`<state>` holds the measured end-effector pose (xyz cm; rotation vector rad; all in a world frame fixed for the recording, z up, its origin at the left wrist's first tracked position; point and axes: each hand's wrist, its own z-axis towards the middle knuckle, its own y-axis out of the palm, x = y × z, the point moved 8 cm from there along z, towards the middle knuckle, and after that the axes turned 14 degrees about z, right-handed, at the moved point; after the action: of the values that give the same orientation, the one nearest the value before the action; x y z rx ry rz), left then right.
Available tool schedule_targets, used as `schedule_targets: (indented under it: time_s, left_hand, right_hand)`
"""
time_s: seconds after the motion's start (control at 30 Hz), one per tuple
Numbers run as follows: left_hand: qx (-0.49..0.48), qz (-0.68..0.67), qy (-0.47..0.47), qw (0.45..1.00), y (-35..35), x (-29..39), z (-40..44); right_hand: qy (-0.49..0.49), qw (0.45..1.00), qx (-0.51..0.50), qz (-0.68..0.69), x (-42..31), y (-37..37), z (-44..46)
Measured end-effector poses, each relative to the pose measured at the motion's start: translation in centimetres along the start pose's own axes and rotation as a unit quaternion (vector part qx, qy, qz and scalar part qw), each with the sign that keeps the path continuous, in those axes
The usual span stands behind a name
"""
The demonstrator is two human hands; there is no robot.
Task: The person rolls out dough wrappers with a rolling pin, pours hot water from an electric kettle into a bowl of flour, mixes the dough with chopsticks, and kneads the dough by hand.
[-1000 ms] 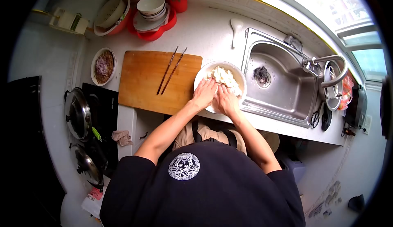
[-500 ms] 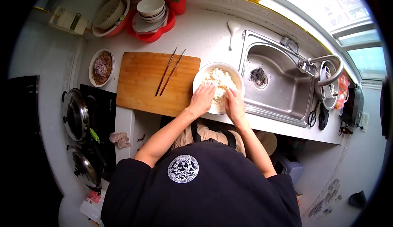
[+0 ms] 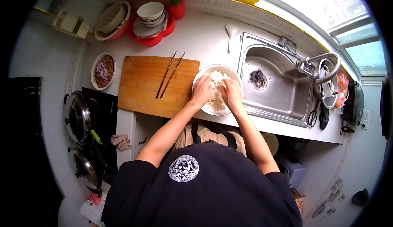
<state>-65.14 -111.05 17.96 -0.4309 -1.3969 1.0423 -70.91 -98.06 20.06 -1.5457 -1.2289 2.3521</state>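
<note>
A white bowl [image 3: 223,67] stands at the counter's front edge and holds pale, crumbly dough [image 3: 216,102]. Both of my hands are inside it. My left hand [image 3: 202,90] comes over the left rim, its fingers curled into the dough. Opposite it, my right hand [image 3: 232,93] reaches in from the right, also with bent fingers gripping dough. The fingertips are partly buried and hard to make out. Just left of the bowl lies a wooden cutting board [image 3: 141,84] with a pair of dark chopsticks [image 3: 170,75] across it.
A steel sink [image 3: 278,92] with a tap [image 3: 331,71] adjoins on the right. A white rice paddle [image 3: 231,34] lies behind. At left are a bowl of minced filling [image 3: 104,70] and lidded pans [image 3: 77,117]. Stacked bowls [image 3: 150,12] sit in a red tray [image 3: 153,41].
My hands have come closer together in the bowl, the right shifting inward and my fingers curling more around the dough. The camera view has tilted slightly.
</note>
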Motion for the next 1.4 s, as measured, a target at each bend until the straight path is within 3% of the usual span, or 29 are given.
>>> schedule_targets:
  time_s: [0.07, 0.1, 0.13, 0.23, 0.3, 0.37, 0.5, 0.6, 0.73, 0.9, 1.03, 1.07, 1.17, 1.23, 1.3, 1.33, 1.4]
  left_hand:
    - [-0.008, 0.016, -0.091, 0.996, 3.3, -2.2, 0.8]
    - [-0.011, 0.024, -0.136, 0.990, 4.6, -3.4, 1.3]
    - [-0.086, 0.029, -0.165, 0.982, 6.1, -4.1, 2.2]
    - [-0.133, -0.010, -0.222, 0.966, 7.7, -4.7, 3.3]
    - [-0.131, -0.101, -0.197, 0.966, 7.1, -4.2, 3.1]
    - [-0.146, -0.138, -0.158, 0.967, 5.2, -3.0, 2.4]
    - [-0.193, -0.043, 0.048, 0.979, 1.3, 1.2, -2.5]
    - [-0.104, 0.102, 0.150, 0.978, -0.8, 3.5, -5.2]
    - [-0.136, 0.137, 0.161, 0.968, 1.4, 2.9, -5.8]
    - [-0.183, 0.223, 0.148, 0.946, 4.3, 1.4, -6.2]
    - [-0.260, 0.173, 0.134, 0.940, 4.4, 0.9, -3.6]
    - [-0.212, 0.124, 0.125, 0.961, 2.3, 1.4, -3.0]
    - [-0.119, -0.039, -0.015, 0.992, -0.1, -0.1, -2.6]
    - [-0.089, -0.011, -0.058, 0.994, 0.4, -1.2, -2.0]
    - [-0.036, 0.022, -0.108, 0.993, 3.6, -3.6, -1.7]
    - [-0.141, 0.024, -0.168, 0.975, 5.1, -4.2, -1.1]
    - [-0.180, 0.046, -0.203, 0.961, 5.8, -3.6, 0.5]
  right_hand:
    - [-0.002, 0.999, 0.014, -0.047, 0.7, 1.1, 1.6]
    - [0.043, 0.998, 0.001, -0.045, 1.8, 2.2, 2.1]
    - [0.088, 0.995, -0.013, -0.043, 3.1, 3.4, 2.5]
    - [0.140, 0.987, -0.079, 0.028, 5.3, 5.3, 3.7]
    - [0.152, 0.971, -0.155, 0.101, 5.1, 4.8, 4.1]
    - [0.104, 0.979, -0.141, 0.101, 3.8, 3.4, 2.7]
    - [-0.059, 0.986, -0.155, 0.031, -1.4, 0.8, -3.8]
    - [-0.062, 0.984, -0.162, -0.031, -2.7, 0.6, -6.4]
    - [-0.049, 0.993, -0.111, -0.007, -2.9, 1.4, -5.4]
    - [-0.029, 0.987, -0.150, -0.055, 0.4, 5.1, -6.5]
    - [0.032, 0.984, -0.177, 0.003, 1.8, 4.2, -4.8]
    - [0.059, 0.979, -0.193, 0.034, 2.4, 4.1, -4.4]
    - [0.011, 0.996, -0.002, 0.090, -0.6, -0.8, -3.8]
    - [0.010, 0.998, 0.047, 0.051, -0.7, -1.6, -2.5]
    - [0.048, 0.998, 0.018, -0.021, 2.1, 0.6, -1.4]
    - [0.073, 0.997, 0.008, -0.040, 2.8, 1.5, -0.7]
    - [0.123, 0.989, -0.016, -0.077, 3.8, 3.4, 0.4]
